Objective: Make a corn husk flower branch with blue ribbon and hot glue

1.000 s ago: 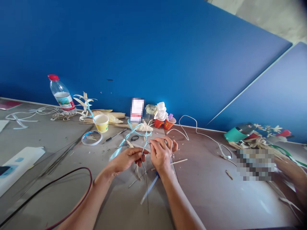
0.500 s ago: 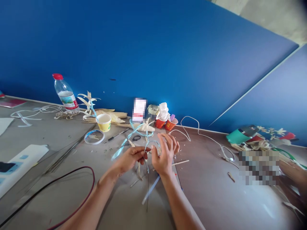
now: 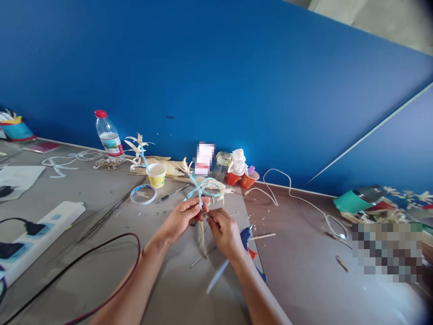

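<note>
- The blue-wrapped sprig [image 3: 200, 198] is held to the right of the yellow cup [image 3: 157, 181] and slightly nearer, above the surface [image 3: 182, 289].
- Its wrapped part is pinched by the left hand [image 3: 181, 221]; its lower end appears to be gripped by the right hand [image 3: 225, 232], with fingertips closed.
- The wrapping is best kept taut, with both grips close together, so that slack is avoided.
- The glue gun [image 3: 245, 237], farther right of the cup, should not be brushed by the right hand.
</note>
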